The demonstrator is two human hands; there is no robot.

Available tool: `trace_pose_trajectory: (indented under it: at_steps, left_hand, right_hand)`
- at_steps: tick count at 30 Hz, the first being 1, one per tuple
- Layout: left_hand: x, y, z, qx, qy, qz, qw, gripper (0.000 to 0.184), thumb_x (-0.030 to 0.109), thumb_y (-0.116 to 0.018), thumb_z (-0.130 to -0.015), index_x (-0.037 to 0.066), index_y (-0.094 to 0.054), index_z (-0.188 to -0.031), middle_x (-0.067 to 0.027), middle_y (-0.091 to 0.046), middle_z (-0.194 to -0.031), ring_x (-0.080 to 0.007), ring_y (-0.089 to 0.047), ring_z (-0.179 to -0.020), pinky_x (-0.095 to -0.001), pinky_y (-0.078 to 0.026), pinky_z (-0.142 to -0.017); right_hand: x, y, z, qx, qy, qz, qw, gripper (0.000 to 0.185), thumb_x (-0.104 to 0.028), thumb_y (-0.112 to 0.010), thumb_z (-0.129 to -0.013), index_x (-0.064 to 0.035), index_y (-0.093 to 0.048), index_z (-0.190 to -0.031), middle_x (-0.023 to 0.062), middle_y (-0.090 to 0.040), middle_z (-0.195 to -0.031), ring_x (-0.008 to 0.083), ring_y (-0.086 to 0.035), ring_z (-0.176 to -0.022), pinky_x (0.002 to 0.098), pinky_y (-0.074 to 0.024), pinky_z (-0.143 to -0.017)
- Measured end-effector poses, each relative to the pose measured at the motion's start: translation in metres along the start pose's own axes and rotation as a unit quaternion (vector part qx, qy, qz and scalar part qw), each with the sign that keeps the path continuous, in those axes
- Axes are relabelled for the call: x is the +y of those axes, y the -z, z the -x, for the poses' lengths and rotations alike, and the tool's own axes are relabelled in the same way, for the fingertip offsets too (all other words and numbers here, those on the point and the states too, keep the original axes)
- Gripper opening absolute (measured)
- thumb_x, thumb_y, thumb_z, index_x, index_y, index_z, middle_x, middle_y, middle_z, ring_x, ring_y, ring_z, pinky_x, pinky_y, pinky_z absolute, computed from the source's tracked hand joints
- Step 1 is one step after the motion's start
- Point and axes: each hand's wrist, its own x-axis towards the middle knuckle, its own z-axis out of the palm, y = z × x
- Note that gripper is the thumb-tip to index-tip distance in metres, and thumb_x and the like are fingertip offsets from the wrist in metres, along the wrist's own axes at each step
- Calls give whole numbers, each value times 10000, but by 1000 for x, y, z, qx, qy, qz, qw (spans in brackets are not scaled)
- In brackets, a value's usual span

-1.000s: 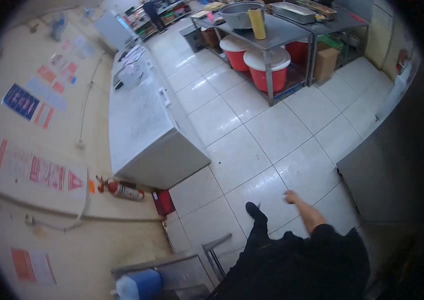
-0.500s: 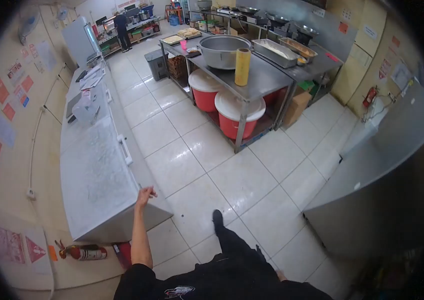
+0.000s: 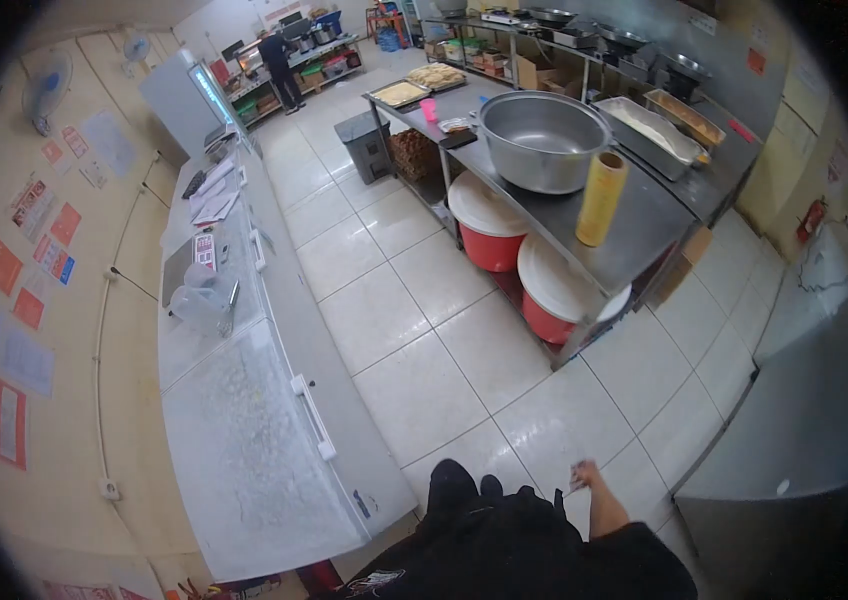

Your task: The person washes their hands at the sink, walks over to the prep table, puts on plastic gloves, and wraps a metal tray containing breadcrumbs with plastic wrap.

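My right hand (image 3: 582, 475) hangs low in front of my right side, over the tiled floor (image 3: 424, 350). Its fingers look curled together, and whatever they may hold is too small to make out. Out of sight at this moment is my left hand. The white chest freezer (image 3: 329, 490) at my left has a frosty-looking top and a long handle. Ahead to the right stands a steel table (image 3: 634, 240), bearing a big metal pot (image 3: 544, 150) and an upright roll of yellow film (image 3: 601, 200).
Red tubs with white lids (image 3: 559, 285) sit under the table. A grey bin (image 3: 362, 150) stands at its far end. Clear plastic containers (image 3: 201, 308) and papers (image 3: 214, 190) lie along the freezers. A metal cabinet (image 3: 794, 470) is close at right. Another person (image 3: 279, 70) stands far back.
I have moved forward, so the steel table and freezer appear nearer. My left hand has dropped out of view, while my right hand has swung forward into clear sight.
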Motion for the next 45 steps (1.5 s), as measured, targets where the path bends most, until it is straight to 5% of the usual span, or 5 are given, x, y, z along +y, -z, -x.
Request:
trace_pose_trajectory:
  at_steps: [12,15,20,34,45]
  left_hand:
    - [282,212,-130,0,-16,135,991,160,210,-563,-881,58,-568,-831,-78,-545,-694,-218,-529,-593,-373,-450,-561]
    - [382,271,-177,-50,-38,132,989,144,181,-584,-872,69,-563,-785,-58,-527,-640,-204,-512,-553,-358,-438,-524]
    - [665,452,-218,-166,-282,399,857,253,196,-572,-900,99,-505,-677,-18,-469,-552,-160,-472,-513,-294,-390,-490]
    - [998,578,-393,132,-282,-276,909,721,472,-626,-830,25,-410,-1352,-283,-401,-1370,-400,-345,-1303,-468,-317,-1064]
    - [1083,679,-457,-2,-94,-117,989,672,492,-518,-873,-21,-448,-1300,-259,-572,-1156,-381,-528,-1110,-473,-404,-964]
  right_hand:
    - [-679,-239,-78,-73,421,157,890,191,-105,-663,-726,-68,-511,-616,49,-556,-602,151,-511,-556,314,-411,-507]
    - [-677,-257,-116,-198,201,-266,922,149,-106,-637,-760,-106,-526,-660,39,-566,-637,151,-506,-579,310,-380,-486]
    - [-480,-211,-286,-145,32,613,776,566,-379,-708,-717,-133,-612,-1218,73,-597,-1247,315,-600,-1057,482,-479,-891]
    - [-1189,-356,-384,-105,245,-74,961,457,-245,-626,-878,-31,-485,-1256,72,-619,-969,175,-628,-810,316,-546,-549]
    - [-1561,-260,-552,687,28,-20,726,871,-365,-707,-702,-65,-278,-1398,307,-248,-1439,494,-247,-1317,570,-222,-1060]
